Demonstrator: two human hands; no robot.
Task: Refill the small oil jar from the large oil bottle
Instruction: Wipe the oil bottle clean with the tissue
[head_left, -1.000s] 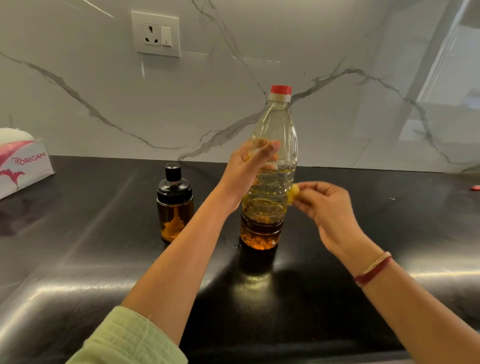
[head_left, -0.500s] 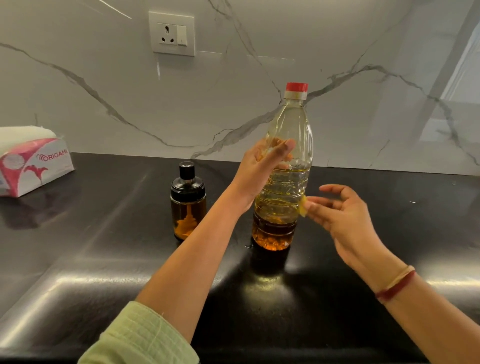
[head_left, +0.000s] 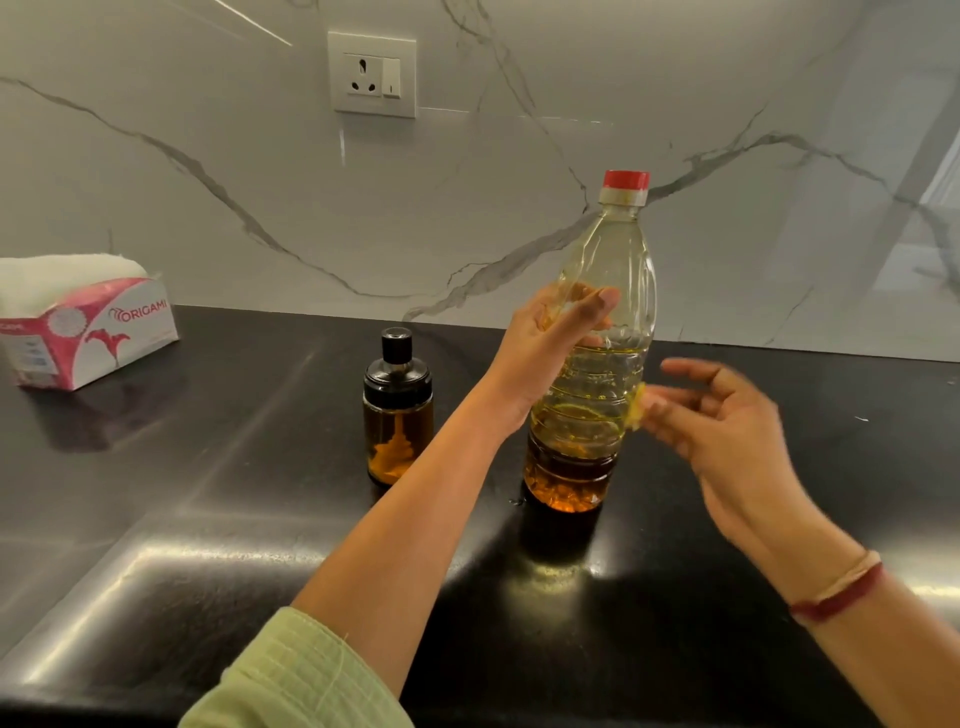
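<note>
The big oil bottle (head_left: 618, 249) stands on the black counter (head_left: 208, 519), red cap (head_left: 626, 179) on. The left hand (head_left: 545, 358) grips its middle. The right hand (head_left: 727, 426) is open, fingertips (head_left: 655, 402) just beside the bottle. The small oil jar (head_left: 397, 421) stands near, on its left.

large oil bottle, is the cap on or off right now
On: the red cap sits on the neck of the upright large oil bottle.
</note>
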